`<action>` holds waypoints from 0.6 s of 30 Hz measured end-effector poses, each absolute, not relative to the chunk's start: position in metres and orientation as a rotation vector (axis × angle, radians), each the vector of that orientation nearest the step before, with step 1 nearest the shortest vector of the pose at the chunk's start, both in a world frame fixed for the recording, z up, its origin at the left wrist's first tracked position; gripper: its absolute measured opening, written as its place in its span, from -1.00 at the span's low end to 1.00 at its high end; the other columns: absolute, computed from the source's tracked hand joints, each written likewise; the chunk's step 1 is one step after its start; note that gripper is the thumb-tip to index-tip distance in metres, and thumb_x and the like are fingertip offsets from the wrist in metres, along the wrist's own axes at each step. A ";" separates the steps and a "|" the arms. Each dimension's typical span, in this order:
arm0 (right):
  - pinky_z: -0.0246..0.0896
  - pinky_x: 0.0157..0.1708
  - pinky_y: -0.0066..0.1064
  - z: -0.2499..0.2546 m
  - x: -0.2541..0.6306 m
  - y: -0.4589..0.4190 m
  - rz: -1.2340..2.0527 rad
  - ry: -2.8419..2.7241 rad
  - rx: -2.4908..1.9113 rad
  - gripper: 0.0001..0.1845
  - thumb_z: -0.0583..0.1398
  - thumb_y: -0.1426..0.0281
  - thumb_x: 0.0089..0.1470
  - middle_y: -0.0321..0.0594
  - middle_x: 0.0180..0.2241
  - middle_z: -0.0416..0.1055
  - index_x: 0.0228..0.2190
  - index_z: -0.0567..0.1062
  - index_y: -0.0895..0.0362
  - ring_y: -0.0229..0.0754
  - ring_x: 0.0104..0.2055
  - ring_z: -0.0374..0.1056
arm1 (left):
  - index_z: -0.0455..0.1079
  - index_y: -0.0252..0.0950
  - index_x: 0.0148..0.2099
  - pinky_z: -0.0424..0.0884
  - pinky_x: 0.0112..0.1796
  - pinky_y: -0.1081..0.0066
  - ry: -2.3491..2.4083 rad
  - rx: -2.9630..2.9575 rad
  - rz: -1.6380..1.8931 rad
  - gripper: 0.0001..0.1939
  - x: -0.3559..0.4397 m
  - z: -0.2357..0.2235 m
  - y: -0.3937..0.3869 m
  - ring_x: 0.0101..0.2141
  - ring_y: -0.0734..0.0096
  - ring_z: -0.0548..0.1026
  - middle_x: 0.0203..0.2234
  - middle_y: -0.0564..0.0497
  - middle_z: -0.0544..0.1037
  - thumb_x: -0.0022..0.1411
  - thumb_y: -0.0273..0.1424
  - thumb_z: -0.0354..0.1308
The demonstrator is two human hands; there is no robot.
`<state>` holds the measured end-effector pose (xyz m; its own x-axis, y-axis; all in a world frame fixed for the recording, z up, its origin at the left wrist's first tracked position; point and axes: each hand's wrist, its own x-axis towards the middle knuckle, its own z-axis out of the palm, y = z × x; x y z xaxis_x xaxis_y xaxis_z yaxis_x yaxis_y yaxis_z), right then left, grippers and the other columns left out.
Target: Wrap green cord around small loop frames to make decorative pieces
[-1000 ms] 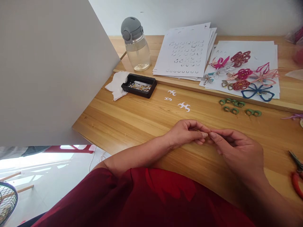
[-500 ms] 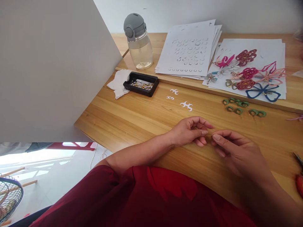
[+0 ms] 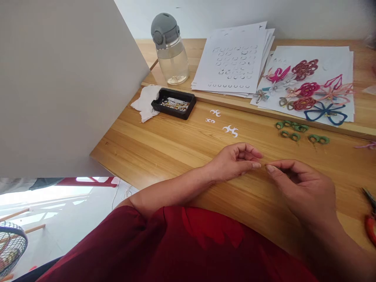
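Over the wooden table (image 3: 176, 145), my left hand (image 3: 235, 160) has its thumb and fingers parted, and I see nothing held between them. Just to its right, my right hand (image 3: 305, 184) pinches thumb against forefinger. A thin golden wire showed between the hands a moment ago; now at most a speck of it is visible at the right fingertips. Beyond the hands lie white crescent-shaped paper cutouts (image 3: 230, 130) in small groups. Several green looped pieces (image 3: 290, 136) with thin wire tails rest farther right.
A black tray (image 3: 188, 113) of beads sits by a white tissue (image 3: 144, 103). Behind are a water bottle (image 3: 173, 62), printed paper sheets (image 3: 229, 39) and colourful flower ornaments (image 3: 307, 89). Red-handled pliers (image 3: 370, 227) lie at the right edge. A grey panel (image 3: 58, 86) stands left.
The left thumb and fingers have spread apart from the golden wire. The right hand keeps its pinch and has turned slightly, with its other fingers curled in more.
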<state>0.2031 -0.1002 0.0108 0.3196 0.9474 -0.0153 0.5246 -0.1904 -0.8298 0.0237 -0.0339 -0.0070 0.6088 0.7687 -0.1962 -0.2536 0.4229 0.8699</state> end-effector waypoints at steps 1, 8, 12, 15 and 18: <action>0.25 -0.47 -0.38 0.010 0.201 -0.101 0.633 -1.326 -1.860 -0.75 0.37 0.15 0.03 -0.22 -0.45 0.60 -0.38 0.67 0.08 -0.20 -0.49 0.42 | 0.39 -0.33 -0.13 0.19 -0.47 0.52 0.643 0.918 0.691 -0.49 0.024 -0.006 -0.034 -0.52 0.68 0.32 -0.44 0.14 0.47 0.00 -0.21 0.53; 0.25 -0.43 -0.36 0.007 0.204 -0.102 -0.052 -1.911 -1.534 -0.92 0.29 0.41 0.21 -0.20 -0.41 0.57 -0.32 0.62 0.12 -0.17 -0.40 0.48 | 0.40 -0.34 -0.22 0.37 -0.25 0.46 0.661 0.919 0.759 -0.45 0.024 -0.001 -0.034 -0.41 0.61 0.45 -0.45 0.13 0.49 -0.14 -0.23 0.61; 0.32 -0.31 -0.26 0.006 0.207 -0.101 -0.140 -2.107 -1.435 -0.94 0.25 0.48 0.23 -0.11 -0.35 0.58 -0.28 0.56 0.12 -0.03 -0.27 0.51 | 0.39 -0.35 -0.28 0.40 -0.20 0.42 0.701 0.968 0.790 -0.44 0.024 0.002 -0.035 -0.38 0.58 0.46 -0.44 0.11 0.49 -0.16 -0.19 0.61; 0.34 -0.26 -0.25 0.006 0.209 -0.101 -0.073 -2.164 -1.347 -0.92 0.24 0.47 0.24 -0.14 -0.32 0.59 -0.25 0.55 0.09 -0.05 -0.26 0.51 | 0.37 -0.34 -0.29 0.39 -0.23 0.43 0.688 1.000 0.805 -0.47 0.024 0.002 -0.034 -0.40 0.59 0.44 -0.45 0.12 0.47 -0.10 -0.18 0.59; 0.29 -0.37 -0.34 0.008 0.210 -0.102 0.209 -2.118 -1.340 -0.92 0.23 0.43 0.26 -0.25 -0.34 0.58 -0.25 0.55 0.04 -0.18 -0.36 0.47 | 0.35 -0.34 -0.30 0.37 -0.25 0.44 0.680 1.027 0.841 -0.50 0.024 -0.001 -0.032 -0.41 0.60 0.41 -0.46 0.13 0.44 -0.07 -0.20 0.57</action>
